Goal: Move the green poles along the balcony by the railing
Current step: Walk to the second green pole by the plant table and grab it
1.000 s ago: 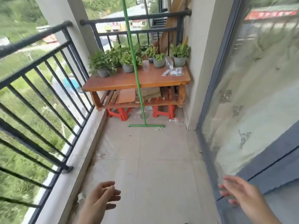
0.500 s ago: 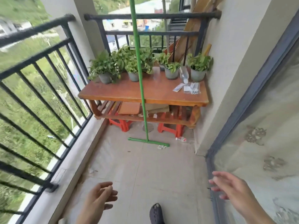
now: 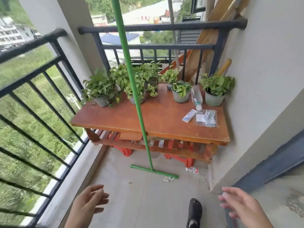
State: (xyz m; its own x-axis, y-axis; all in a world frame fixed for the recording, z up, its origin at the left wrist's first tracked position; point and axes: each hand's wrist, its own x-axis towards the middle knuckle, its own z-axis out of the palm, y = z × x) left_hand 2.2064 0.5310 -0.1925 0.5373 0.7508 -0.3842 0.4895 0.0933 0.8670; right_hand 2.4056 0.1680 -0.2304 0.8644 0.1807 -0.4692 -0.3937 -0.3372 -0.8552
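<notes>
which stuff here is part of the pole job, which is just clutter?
Job:
green pole, upright with a crossbar foot on the floor
railing on the left
left hand and right hand, both open and empty

Clutter:
wooden table
potted plants
plastic packets
red stools under the table

1. No legible text, brand, number or sign found anywhere.
2. Printed packets [image 3: 206,118] on the wooden table [image 3: 115,119]: markings too small and blurred to be read.
3. Distant rooftop signage [image 3: 144,17]: red marks, unreadable.
</notes>
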